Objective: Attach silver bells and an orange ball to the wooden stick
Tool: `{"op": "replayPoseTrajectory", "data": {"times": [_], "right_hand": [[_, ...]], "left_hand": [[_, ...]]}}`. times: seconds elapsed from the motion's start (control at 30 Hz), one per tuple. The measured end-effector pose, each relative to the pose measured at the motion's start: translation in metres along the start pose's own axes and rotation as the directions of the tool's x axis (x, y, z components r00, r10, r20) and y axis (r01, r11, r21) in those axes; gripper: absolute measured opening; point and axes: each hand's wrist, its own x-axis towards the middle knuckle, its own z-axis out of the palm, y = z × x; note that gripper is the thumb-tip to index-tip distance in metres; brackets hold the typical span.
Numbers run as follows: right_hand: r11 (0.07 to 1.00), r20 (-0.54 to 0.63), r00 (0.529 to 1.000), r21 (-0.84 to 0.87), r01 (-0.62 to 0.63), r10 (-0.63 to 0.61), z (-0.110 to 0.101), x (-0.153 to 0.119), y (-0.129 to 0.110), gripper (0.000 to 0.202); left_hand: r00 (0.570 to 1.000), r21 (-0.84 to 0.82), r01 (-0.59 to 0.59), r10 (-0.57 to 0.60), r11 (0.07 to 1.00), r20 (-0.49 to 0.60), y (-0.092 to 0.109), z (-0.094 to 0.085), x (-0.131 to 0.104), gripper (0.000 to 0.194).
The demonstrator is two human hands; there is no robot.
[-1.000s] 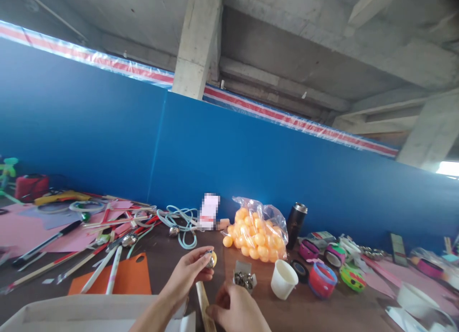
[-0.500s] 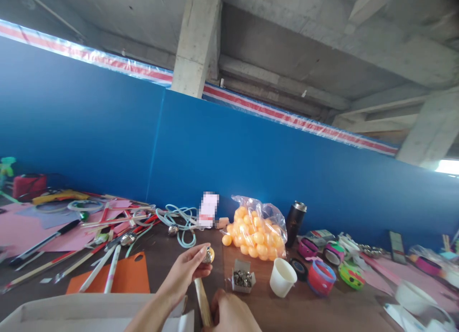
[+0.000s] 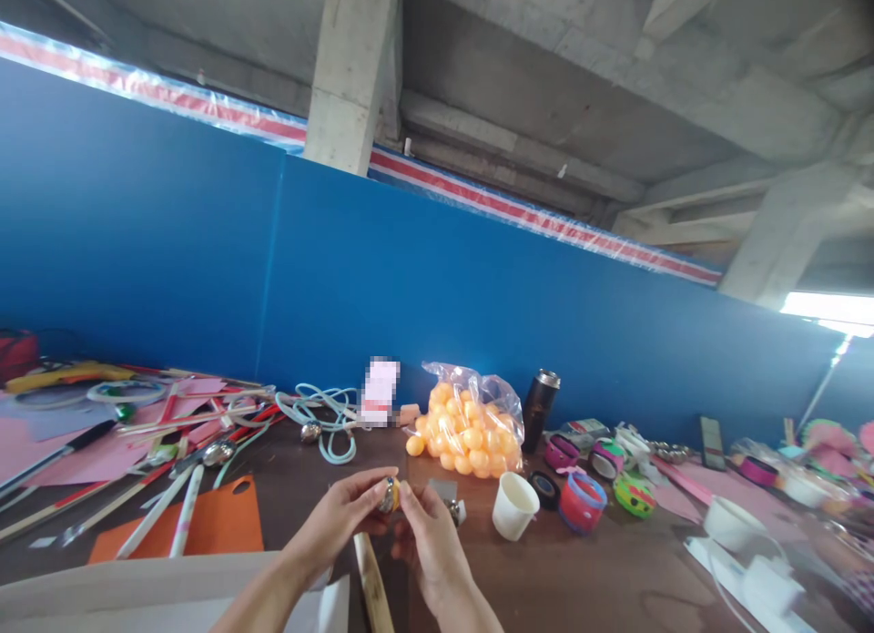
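Between my hands is a small orange ball [image 3: 390, 496] partly covered in silver pieces. My left hand [image 3: 351, 505] is closed around its left side, thumb and fingers pinching it. The fingertips of my right hand [image 3: 430, 528] press together against the ball's right side; whether they also hold a small piece is hidden. Below the hands lies a wooden stick [image 3: 372, 583]. Just behind my right hand stands a small open box of shiny metal pieces [image 3: 453, 505], partly covered by that hand.
A clear bag of orange balls [image 3: 471, 433] stands behind, beside a black flask [image 3: 541, 410]. To the right are a white cup [image 3: 514, 507] and several tape rolls [image 3: 582, 503]. Sticks, an orange sheet [image 3: 228, 515] and a white box [image 3: 157, 569] lie left.
My right hand has come up from the wooden stick to the ball in my left hand. The view has turned slightly right.
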Motion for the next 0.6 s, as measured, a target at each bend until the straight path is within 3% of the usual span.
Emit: {"op": "replayPoseTrajectory", "data": {"times": [0.6], "right_hand": [[0.997,0.006,1.000,0.080,-0.016,0.016,0.0021,0.0010,0.0052,0.035]], "left_hand": [[1.000,0.003,-0.005,0.005,1.000,-0.028,-0.0001,0.0039,-0.0006,0.048]]}}
